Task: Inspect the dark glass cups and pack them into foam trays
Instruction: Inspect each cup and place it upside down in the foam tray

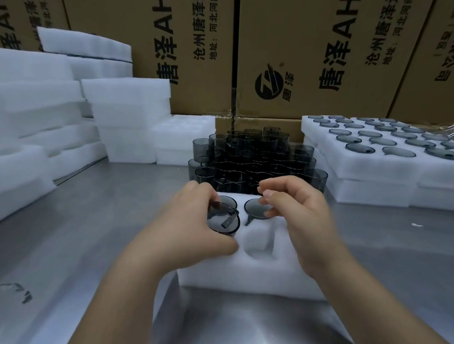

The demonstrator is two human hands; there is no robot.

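One smoky, translucent round cup

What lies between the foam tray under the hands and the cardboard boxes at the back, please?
In the head view, a stacked cluster of loose dark glass cups stands between the foam tray and the cardboard boxes.

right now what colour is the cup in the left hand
The cup is smoky dark grey, see-through; head view.

Packing warehouse: stacked cartons, foam trays, steel bench.
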